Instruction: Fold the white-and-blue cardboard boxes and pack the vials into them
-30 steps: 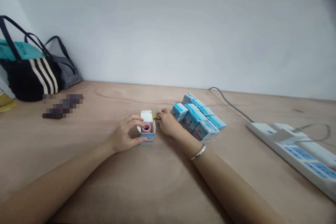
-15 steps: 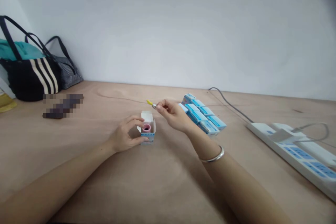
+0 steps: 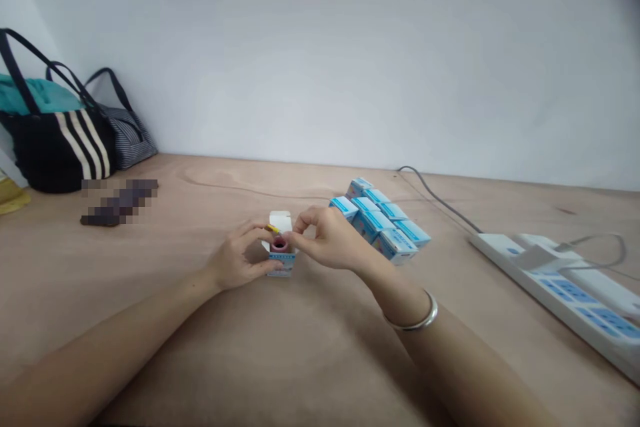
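Note:
My left hand [image 3: 240, 257] is closed around the left side of a small blue-and-white carton [image 3: 283, 265], thumb at its front and fingers at its top edge. The carton stands upright with its white flap raised at the back. Inside sits a pink roll [image 3: 279, 244] with a dark round hole in its middle. My right hand [image 3: 325, 237] pinches a small slim item with a yellow end [image 3: 273, 229] just above the carton's opening, behind the roll. Its rest is covered by my fingertips, so I cannot tell its exact kind.
Several closed blue-and-white cartons [image 3: 385, 220] stand grouped right of my right hand. A white power strip [image 3: 560, 287] with a grey cable [image 3: 435, 197] lies at the right. A dark blurred object [image 3: 120, 203] and a black striped bag [image 3: 60, 147] are at the left.
My right hand has lowered and moved left, bringing the yellow-ended item from the upper right down to the carton's opening. My left hand stays on the carton.

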Demonstrator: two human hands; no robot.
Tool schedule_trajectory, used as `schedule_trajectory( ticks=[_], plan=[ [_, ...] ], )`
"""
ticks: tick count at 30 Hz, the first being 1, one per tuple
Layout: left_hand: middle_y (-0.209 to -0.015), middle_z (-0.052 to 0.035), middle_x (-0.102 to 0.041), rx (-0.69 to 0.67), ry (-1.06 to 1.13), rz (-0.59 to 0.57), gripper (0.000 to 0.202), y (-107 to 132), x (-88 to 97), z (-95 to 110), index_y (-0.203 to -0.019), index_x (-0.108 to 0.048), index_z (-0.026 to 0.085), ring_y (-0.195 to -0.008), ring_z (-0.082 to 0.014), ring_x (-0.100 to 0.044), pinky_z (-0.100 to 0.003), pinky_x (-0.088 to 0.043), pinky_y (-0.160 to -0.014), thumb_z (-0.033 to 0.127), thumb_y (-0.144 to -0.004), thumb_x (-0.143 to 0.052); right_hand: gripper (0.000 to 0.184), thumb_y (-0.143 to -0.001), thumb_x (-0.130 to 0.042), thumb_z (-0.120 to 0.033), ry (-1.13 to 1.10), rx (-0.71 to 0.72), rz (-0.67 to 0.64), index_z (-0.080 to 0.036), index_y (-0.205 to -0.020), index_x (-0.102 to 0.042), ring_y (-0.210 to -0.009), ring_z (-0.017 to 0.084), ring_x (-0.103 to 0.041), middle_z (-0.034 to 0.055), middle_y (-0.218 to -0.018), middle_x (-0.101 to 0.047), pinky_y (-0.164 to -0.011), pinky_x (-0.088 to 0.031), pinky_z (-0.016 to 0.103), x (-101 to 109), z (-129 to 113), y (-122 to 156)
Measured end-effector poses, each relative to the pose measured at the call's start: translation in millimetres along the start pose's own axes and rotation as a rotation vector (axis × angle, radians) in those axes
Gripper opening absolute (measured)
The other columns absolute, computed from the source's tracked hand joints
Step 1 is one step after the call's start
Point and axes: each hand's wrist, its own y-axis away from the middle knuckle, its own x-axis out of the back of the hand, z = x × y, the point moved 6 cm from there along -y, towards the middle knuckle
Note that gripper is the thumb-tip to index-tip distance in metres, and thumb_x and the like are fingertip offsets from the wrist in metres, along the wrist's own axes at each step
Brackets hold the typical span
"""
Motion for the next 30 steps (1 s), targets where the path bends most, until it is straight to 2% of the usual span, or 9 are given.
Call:
schedule_trajectory(
  ticks=[6,13,16,19,21,23,26,28,30],
  plan=[
    [-0.109,-0.0086,-0.062,0.018,-0.028,0.017,0.033,1.9,0.7,1.4,-0.096,-0.060,0.020,-0.100,-0.0214,-0.062,-0.038,-0.051,-0.087,0.031,-0.068,-0.075,0.022,-0.076,-0.059,-0.020,0.080,-0.010,0.043,-0.013,-0.055,-0.062,-0.050,0.009,-0.050,0.0014,-0.055,-0.062,-0.051,-0.032,0.022,4.0,-6.6,3.5],
    [-0.104,-0.0076,-0.063,-0.017,-0.012,0.007,0.029,-0.2,0.7,2.1,-0.091,-0.059,0.019,-0.096,-0.0194,-0.062,-0.035,-0.050,-0.085,0.030,-0.069,-0.074,0.017,-0.077,-0.060,-0.018,0.002,0.247,-0.096,-0.015,-0.062,-0.068,-0.067,0.014,-0.060,0.0050,-0.070,-0.069,-0.065,-0.042,0.024,-4.7,-7.4,0.2],
    [-0.101,-0.0068,-0.063,-0.035,-0.009,0.004,0.028,-1.2,0.8,2.8,-0.091,-0.059,0.019,-0.093,-0.0181,-0.062,-0.033,-0.051,-0.083,0.032,-0.070,-0.073,0.016,-0.078,-0.061,-0.019,-0.023,0.299,-0.138,-0.016,-0.064,-0.069,-0.068,0.015,-0.061,0.0050,-0.071,-0.070,-0.067,-0.044,0.025,-6.3,-5.5,-0.6],
    [-0.105,-0.0080,-0.063,-0.045,-0.045,-0.004,0.028,-2.0,0.9,3.0,-0.092,-0.059,0.019,-0.097,-0.0194,-0.062,-0.035,-0.050,-0.086,0.034,-0.071,-0.072,0.016,-0.078,-0.062,-0.023,-0.067,0.265,-0.141,-0.016,-0.065,-0.068,-0.068,0.014,-0.061,0.0043,-0.071,-0.070,-0.067,-0.044,0.024,-5.1,-0.6,-1.1],
    [-0.109,-0.0087,-0.063,-0.069,-0.099,-0.012,0.029,-2.9,0.7,3.9,-0.092,-0.060,0.020,-0.103,-0.0217,-0.060,-0.041,-0.046,-0.095,0.035,-0.071,-0.072,0.015,-0.079,-0.062,-0.026,-0.116,0.215,-0.096,-0.016,-0.069,-0.065,-0.067,0.013,-0.061,0.0037,-0.072,-0.069,-0.065,-0.044,0.023,-3.4,3.9,-2.1],
    [-0.113,-0.0089,-0.063,-0.102,-0.143,-0.026,0.029,-4.3,0.0,5.5,-0.093,-0.060,0.020,-0.109,-0.0239,-0.058,-0.046,-0.040,-0.101,0.035,-0.070,-0.072,0.016,-0.080,-0.061,-0.030,-0.162,0.153,-0.011,-0.015,-0.079,-0.063,-0.065,0.012,-0.059,0.0032,-0.071,-0.067,-0.061,-0.043,0.022,-1.8,9.0,-3.7],
    [-0.115,-0.0087,-0.064,-0.126,-0.149,-0.058,0.028,-6.4,-1.9,7.1,-0.094,-0.059,0.021,-0.113,-0.0244,-0.056,-0.046,-0.041,-0.101,0.034,-0.072,-0.070,0.029,-0.082,-0.060,-0.035,-0.171,0.068,0.061,-0.011,-0.099,-0.061,-0.058,0.011,-0.055,0.0017,-0.066,-0.063,-0.055,-0.040,0.022,-5.5,14.8,-5.8],
    [-0.114,-0.0085,-0.064,-0.127,-0.135,-0.076,0.027,-7.1,-2.8,8.2,-0.095,-0.058,0.020,-0.113,-0.0237,-0.056,-0.044,-0.043,-0.100,0.032,-0.073,-0.069,0.032,-0.082,-0.059,-0.036,-0.154,0.029,0.025,-0.011,-0.101,-0.061,-0.053,0.011,-0.053,0.0008,-0.062,-0.062,-0.052,-0.037,0.022,-12.2,16.5,-6.9],
    [-0.115,-0.0086,-0.064,-0.119,-0.124,-0.084,0.027,-7.0,-3.2,9.2,-0.096,-0.058,0.021,-0.112,-0.0229,-0.057,-0.042,-0.044,-0.100,0.031,-0.074,-0.068,0.027,-0.084,-0.057,-0.036,-0.164,0.011,-0.048,-0.011,-0.091,-0.064,-0.052,0.010,-0.052,0.0013,-0.061,-0.062,-0.051,-0.035,0.022,-18.9,17.1,-7.5]
  ],
)
